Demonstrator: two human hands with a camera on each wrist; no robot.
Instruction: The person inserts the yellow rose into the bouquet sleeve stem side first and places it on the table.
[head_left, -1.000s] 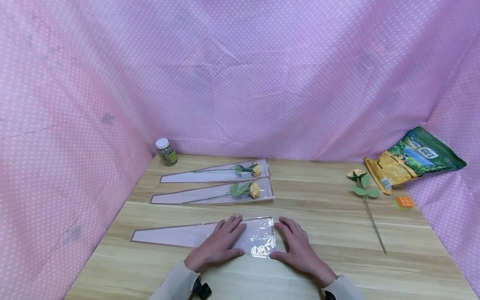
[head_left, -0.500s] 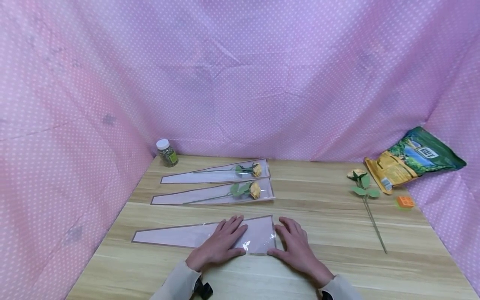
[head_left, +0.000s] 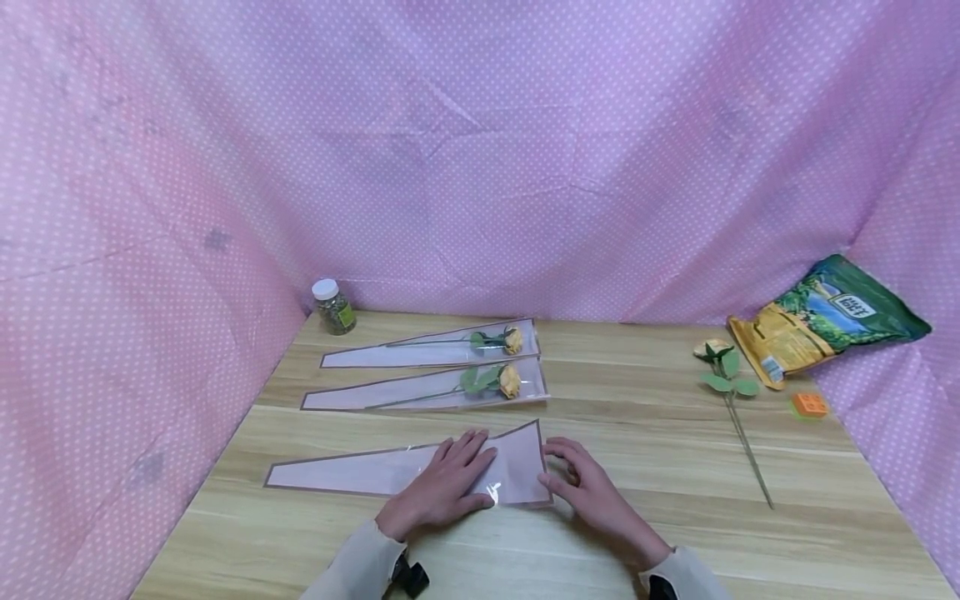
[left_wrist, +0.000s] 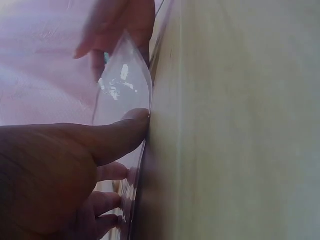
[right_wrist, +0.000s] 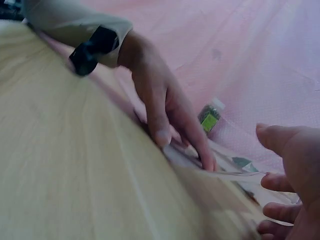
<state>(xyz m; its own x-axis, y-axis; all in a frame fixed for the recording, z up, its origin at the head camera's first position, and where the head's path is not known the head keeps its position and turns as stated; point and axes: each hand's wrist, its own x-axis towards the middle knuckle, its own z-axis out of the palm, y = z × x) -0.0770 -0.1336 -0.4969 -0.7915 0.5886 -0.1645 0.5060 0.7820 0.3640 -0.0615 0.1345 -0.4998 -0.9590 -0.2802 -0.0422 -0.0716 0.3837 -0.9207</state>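
Observation:
A clear tapered sleeve with a dark border (head_left: 341, 473) lies crosswise near the table's front. My left hand (head_left: 438, 490) rests flat on it, fingers spread, just left of its wide end. At that end my right hand (head_left: 596, 496) has its thumb and fingers apart, bent loosely by the raised edge. In the left wrist view the film (left_wrist: 117, 102) bulges up into a pointed mouth, with the right hand (left_wrist: 122, 25) beyond it. The right wrist view shows a fingertip of the right hand (right_wrist: 300, 175) touching the film's edge, its thumb clear.
Two sleeves (head_left: 345, 357) (head_left: 337, 399), each with a yellow rose, lie behind. A lidded jar (head_left: 333, 308) stands at the back left. On the right are a loose rose (head_left: 726, 375), an orange block (head_left: 810, 405) and a green and yellow bag (head_left: 832, 317).
The sleeve's wide end has lifted and flared, its far corner higher. My right hand's thumb and fingers have shifted along that end and bent a little more. My left hand has stayed in place.

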